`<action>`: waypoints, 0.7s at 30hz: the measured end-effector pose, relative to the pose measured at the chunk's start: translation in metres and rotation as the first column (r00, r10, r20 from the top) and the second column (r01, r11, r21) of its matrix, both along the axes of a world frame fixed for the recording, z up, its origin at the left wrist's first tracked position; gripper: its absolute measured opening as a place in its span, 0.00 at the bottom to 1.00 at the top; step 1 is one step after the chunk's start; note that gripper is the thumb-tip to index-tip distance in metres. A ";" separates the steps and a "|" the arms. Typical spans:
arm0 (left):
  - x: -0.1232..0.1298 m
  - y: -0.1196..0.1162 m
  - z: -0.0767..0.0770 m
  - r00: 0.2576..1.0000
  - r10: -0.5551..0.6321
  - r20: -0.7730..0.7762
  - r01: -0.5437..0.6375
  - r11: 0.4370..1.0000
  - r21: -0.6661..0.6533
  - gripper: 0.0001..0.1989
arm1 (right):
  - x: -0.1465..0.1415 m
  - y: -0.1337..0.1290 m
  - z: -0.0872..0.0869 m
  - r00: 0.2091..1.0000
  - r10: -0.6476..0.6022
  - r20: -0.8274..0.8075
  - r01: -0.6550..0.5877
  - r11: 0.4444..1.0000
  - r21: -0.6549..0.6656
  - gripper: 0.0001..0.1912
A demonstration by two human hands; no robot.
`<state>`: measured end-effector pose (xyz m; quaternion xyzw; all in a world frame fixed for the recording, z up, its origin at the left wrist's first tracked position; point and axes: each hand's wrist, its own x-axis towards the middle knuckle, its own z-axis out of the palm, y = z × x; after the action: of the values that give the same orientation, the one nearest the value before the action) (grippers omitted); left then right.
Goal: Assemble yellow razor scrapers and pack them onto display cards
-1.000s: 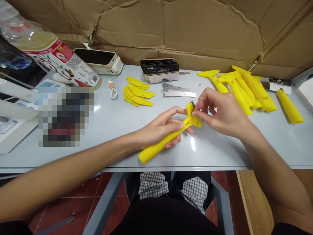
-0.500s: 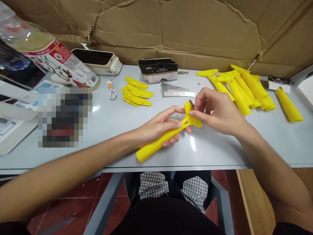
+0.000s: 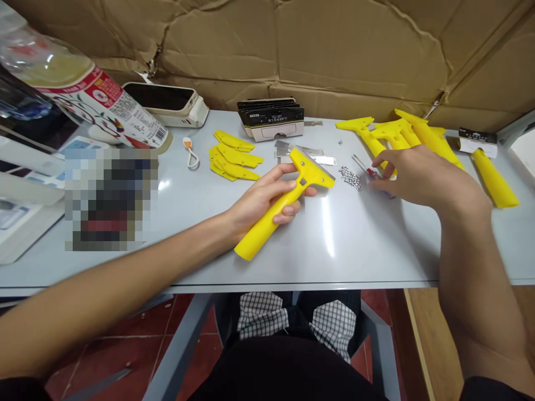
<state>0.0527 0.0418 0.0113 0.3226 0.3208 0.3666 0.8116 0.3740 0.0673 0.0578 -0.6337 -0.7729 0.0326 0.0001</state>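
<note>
My left hand (image 3: 276, 197) is wrapped around the handle of a yellow scraper (image 3: 270, 225), whose wide head tilts up and away to the right. A metal blade edge shows along the head, with a screw at each end of it. My right hand (image 3: 418, 175) is over a screwdriver (image 3: 369, 171) with a thin shaft and a red part near its handle. Thumb and forefinger are apart on either side of it; the other fingers are hidden below the hand. A pile of small screws (image 3: 351, 178) lies just left of the screwdriver.
Yellow scraper handles (image 3: 430, 142) lie at the right. Yellow cover pieces (image 3: 236, 157), metal blades (image 3: 298, 150) and a stack of black-and-white cards (image 3: 271, 120) are farther back. A plastic bottle (image 3: 104, 100) leans at the left. Cardboard (image 3: 317, 55) lines the back edge.
My right hand has left the scraper head and moved right to the screwdriver, uncovering the screw pile. My left hand has raised and turned the scraper, so its head points farther up.
</note>
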 end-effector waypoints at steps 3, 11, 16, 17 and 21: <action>0.001 0.000 0.002 1.000 0.017 -0.011 -0.017 1.000 -0.015 0.16 | -0.001 0.002 -0.009 1.000 0.024 0.014 -0.024 1.000 0.013 0.18; 0.002 -0.002 0.003 1.000 -0.013 -0.018 0.013 1.000 -0.005 0.15 | -0.022 -0.004 0.006 0.993 0.078 -0.091 -0.070 0.994 0.080 0.11; 0.002 -0.002 0.002 0.999 -0.040 0.001 0.040 0.999 0.008 0.17 | -0.044 -0.020 0.016 0.882 0.383 -0.273 -0.304 0.907 0.290 0.13; 0.003 -0.002 0.002 0.999 -0.045 0.000 0.045 0.999 0.011 0.17 | -0.048 -0.022 0.014 0.863 0.418 -0.285 -0.332 0.893 0.303 0.13; 0.002 -0.002 0.005 0.999 -0.049 -0.009 0.049 0.999 0.015 0.17 | -0.053 -0.024 0.005 0.863 0.434 -0.260 -0.364 0.890 0.276 0.13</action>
<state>0.0552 0.0396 0.0160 0.3381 0.3134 0.3478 0.8164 0.3209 0.0430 0.0625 -0.4418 -0.8764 0.0476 0.1857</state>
